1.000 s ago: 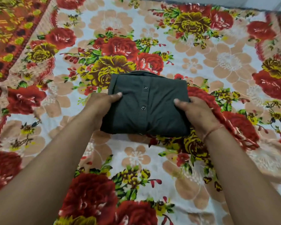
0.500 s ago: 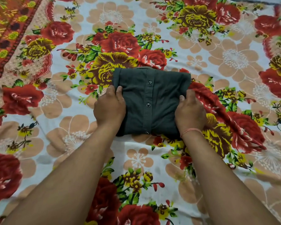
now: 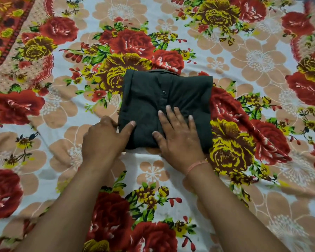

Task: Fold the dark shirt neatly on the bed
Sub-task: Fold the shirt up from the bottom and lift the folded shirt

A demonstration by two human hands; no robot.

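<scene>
Head view, looking down as I am monitoring remotely: a dark shirt [image 3: 187,95], already folded into a compact rectangle, is lying flat on a bed [image 3: 262,57] covered with a sheet [image 3: 65,110] of red and yellow roses. I am giving every position from the shirt. Its collar [image 3: 160,71] is showing along the far edge, and its button placket [image 3: 165,104] is running down the middle with one button [image 3: 164,92] facing up. The right hand [image 3: 178,140] is lying flat on the shirt's near half, just right of the placket, with fingers straight and spread and the palm pressing down. A thin thread band [image 3: 196,165] is circling the wrist just past the shirt's near edge. I am reading this as pressure to flatten the layers and stop the bundle springing open. The left hand [image 3: 105,140] is sitting at the shirt's near left corner, thumb lying across the top of the fabric and fingers curled against the left edge, seemingly pinching it. The hand is blurred, so I am not seeing whether the fingertips are reaching underneath. I am judging that this grip is squaring the side fold while the other palm is anchoring. The shirt is therefore lying beneath the right palm and between the left thumb and fingers, resting on the sheet, not lifted. The folding is looking nearly finished to me, with only smoothing left.
</scene>
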